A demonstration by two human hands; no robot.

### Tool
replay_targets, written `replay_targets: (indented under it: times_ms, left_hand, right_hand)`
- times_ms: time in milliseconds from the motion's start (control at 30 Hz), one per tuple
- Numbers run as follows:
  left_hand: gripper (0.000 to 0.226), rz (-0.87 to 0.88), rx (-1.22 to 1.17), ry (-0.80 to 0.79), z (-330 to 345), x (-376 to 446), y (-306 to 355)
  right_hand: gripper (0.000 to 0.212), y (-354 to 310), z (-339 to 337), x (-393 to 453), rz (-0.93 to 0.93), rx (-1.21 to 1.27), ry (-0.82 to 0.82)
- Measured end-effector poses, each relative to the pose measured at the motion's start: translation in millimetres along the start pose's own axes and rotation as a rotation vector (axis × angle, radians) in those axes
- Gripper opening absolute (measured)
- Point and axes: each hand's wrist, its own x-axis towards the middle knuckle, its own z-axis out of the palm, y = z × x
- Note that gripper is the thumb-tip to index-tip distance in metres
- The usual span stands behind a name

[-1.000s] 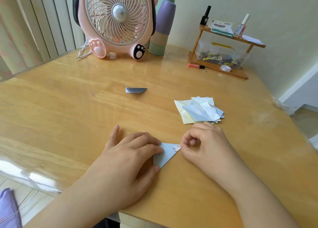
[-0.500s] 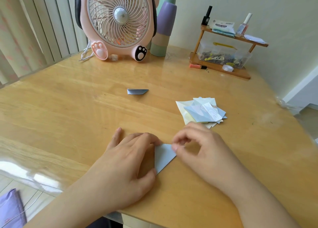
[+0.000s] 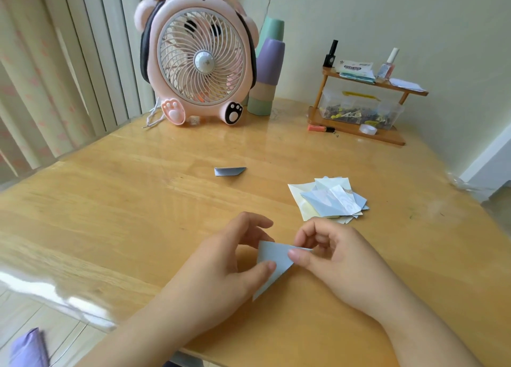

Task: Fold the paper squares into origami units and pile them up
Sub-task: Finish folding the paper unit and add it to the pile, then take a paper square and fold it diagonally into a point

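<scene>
both hands pinch the blue paper (image 3: 272, 261), left hand (image 3: 221, 267) thumb on top, right hand (image 3: 331, 261) fingers at its tip; align edges before creasing.

Home: bear-shaped fan (image 3: 200, 62), curtains (image 3: 41, 90).

Wooden table (image 3: 110, 214), glossy. At far edge: pink bear-shaped fan (image 3: 197, 62), stacked pastel cups (image 3: 266, 73) just right of it. Far right: small wooden shelf (image 3: 367, 109) with nail-polish bottles (image 3: 387, 66), clear box (image 3: 359, 112), tape roll (image 3: 368, 129).
</scene>
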Motion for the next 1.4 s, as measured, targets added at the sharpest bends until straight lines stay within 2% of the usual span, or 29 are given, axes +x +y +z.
replay_targets:
  times_ms: [167,233,300,367,433,500,567,667,733,833,967,1033,1167,1300,1400]
  left_hand:
    - [0.023,-0.129,-0.227,0.055,-0.6,24.3,6.5]
    - [0.022,-0.145,-0.226,0.1,-8.1,37.4,8.9]
    - [0.021,-0.147,-0.175,0.227,-23.7,55.5,6.2]
    - [0.027,-0.163,-0.053,0.315,-42.5,77.8,-1.8]
    - [0.034,-0.196,0.09,0.31,-54.3,95.9,-10.8]
    - [0.036,-0.197,0.307,0.305,-54.1,103.1,-19.1]
    - [0.036,-0.102,0.581,0.35,-46.1,102.9,-23.2]
    - [0.03,0.095,0.689,0.378,-27.2,102.6,-17.1]
    - [0.024,0.116,0.656,0.306,-15.2,104.5,-7.8]
    - [0.018,0.122,0.569,0.203,-0.1,110.0,1.2]
    - [0.015,0.135,0.373,0.201,13.5,108.7,3.1]
    - [0.023,0.155,0.269,0.189,16.6,101.5,0.4]
    - [0.045,0.216,0.132,-0.012,22.2,84.8,1.0]
    - [0.053,0.241,0.035,0.01,18.8,84.6,2.3]
    - [0.071,0.259,-0.027,-0.061,13.8,82.0,3.6]
  right_hand:
    - [0.011,2.9,-0.6,5.3,-0.013,0.265,0.09]
    - [0.009,4.9,-1.6,6.6,0.011,0.289,0.128]
    - [0.009,8.2,-5.8,9.3,0.029,0.23,0.263]
    - [0.013,14.4,-12.4,13.5,0.027,0.112,0.428]
    - [0.015,22.4,-18.5,18.5,0.039,-0.043,0.505]
    - [0.025,29.4,-21.8,22.7,0.08,-0.203,0.488]
    - [0.034,33.1,-23.1,25.8,0.082,-0.304,0.423]
    - [0.03,30.6,-19.8,28.7,0.054,-0.415,0.286]
    - [0.028,29.3,-15.3,28.4,0.054,-0.474,0.203]
    - [0.038,29.0,-12.4,25.0,0.089,-0.528,0.115]
    - [0.046,28.5,-15.0,23.9,0.07,-0.538,0.161]
    - [0.045,25.3,-15.7,22.2,0.013,-0.522,0.225]
    - [0.042,13.3,-5.1,16.1,-0.185,-0.451,0.295]
    - [0.042,13.1,5.8,15.4,-0.341,-0.411,0.298]
    - [0.042,17.8,4.9,15.1,-0.396,-0.513,0.35]
